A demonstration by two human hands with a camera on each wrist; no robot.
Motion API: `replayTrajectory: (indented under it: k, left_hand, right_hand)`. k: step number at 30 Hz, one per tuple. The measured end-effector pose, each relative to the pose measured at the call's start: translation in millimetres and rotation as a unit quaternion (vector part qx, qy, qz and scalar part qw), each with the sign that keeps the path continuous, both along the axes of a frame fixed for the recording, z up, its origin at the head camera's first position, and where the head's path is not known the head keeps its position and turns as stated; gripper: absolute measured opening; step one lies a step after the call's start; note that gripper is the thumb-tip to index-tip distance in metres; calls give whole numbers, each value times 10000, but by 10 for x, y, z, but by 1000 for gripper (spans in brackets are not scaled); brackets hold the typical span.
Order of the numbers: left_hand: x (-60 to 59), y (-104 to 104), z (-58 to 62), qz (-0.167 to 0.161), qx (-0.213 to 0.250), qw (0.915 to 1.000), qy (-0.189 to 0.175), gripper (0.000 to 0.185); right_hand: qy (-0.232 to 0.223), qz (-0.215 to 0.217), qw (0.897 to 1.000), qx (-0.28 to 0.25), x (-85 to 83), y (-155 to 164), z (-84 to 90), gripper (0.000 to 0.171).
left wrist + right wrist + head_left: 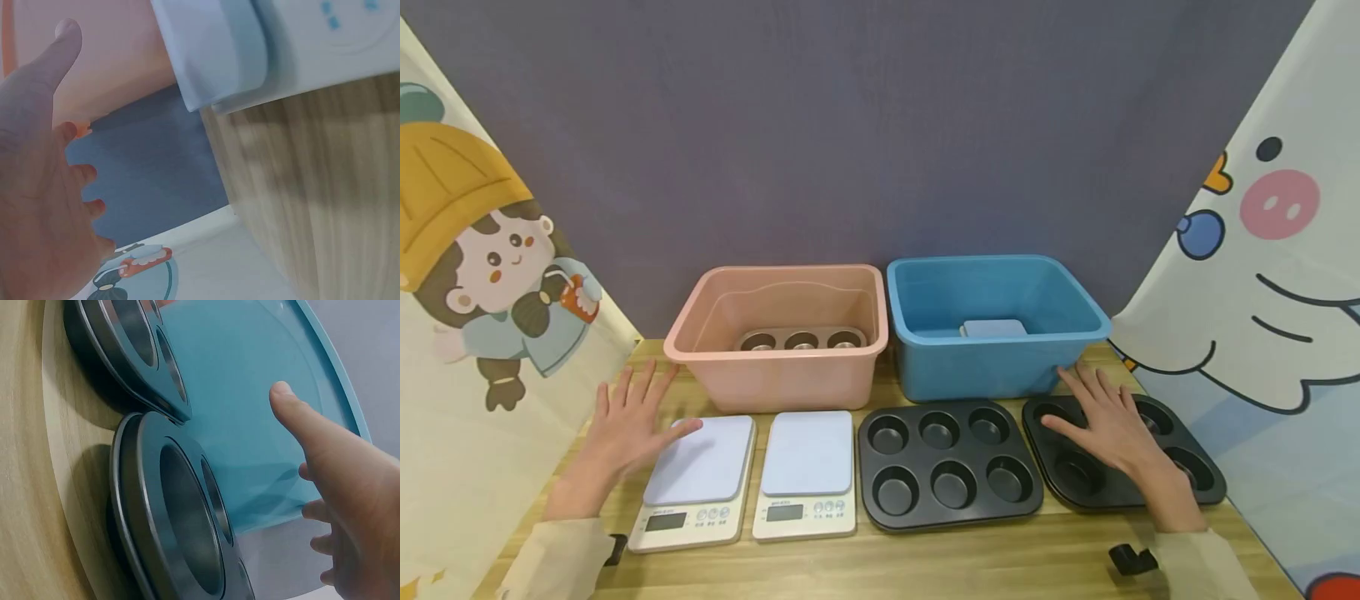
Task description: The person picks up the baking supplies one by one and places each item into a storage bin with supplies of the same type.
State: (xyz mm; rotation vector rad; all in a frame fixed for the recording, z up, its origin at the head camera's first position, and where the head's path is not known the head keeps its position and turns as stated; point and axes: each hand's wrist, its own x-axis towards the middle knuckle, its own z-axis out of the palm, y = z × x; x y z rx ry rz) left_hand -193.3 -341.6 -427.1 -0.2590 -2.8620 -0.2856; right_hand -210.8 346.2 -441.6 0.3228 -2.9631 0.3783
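Observation:
My left hand (625,425) is spread flat with straight fingers, hovering by the left edge of the left kitchen scale (696,479), thumb over its blue-grey platform. In the left wrist view the left hand (37,187) holds nothing beside the scale (250,50). My right hand (1105,421) lies open over the right muffin tray (1187,475), fingers pointing at the blue bin (992,333). The right wrist view shows the right hand (337,487) above the muffin tray (169,519), empty. A second scale (807,475) and a second muffin tray (947,462) sit between them.
A pink bin (778,333) at the back holds a muffin tray (801,340). The blue bin holds a scale (994,327). Cartoon-printed curtains (1262,292) hang at both sides, a grey backdrop (850,125) behind. The wooden table (925,567) shows bare wood along its front edge.

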Motion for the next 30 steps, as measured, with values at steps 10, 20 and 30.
replayTrajectory:
  k: [10,20,30]
  left_hand:
    - [-32,-49,269,-311,1221,9920,8,83]
    - [-167,105,380,-280,2797,9594,223,64]
    - [-340,267,321,-26,3493,9370,-27,62]
  right_hand:
    - [510,437,9964,-519,15,-69,-36,55]
    - [23,588,9927,-1051,-40,-193,-24,44]
    - [-124,764,9887,-1283,-139,-288,-66,42]
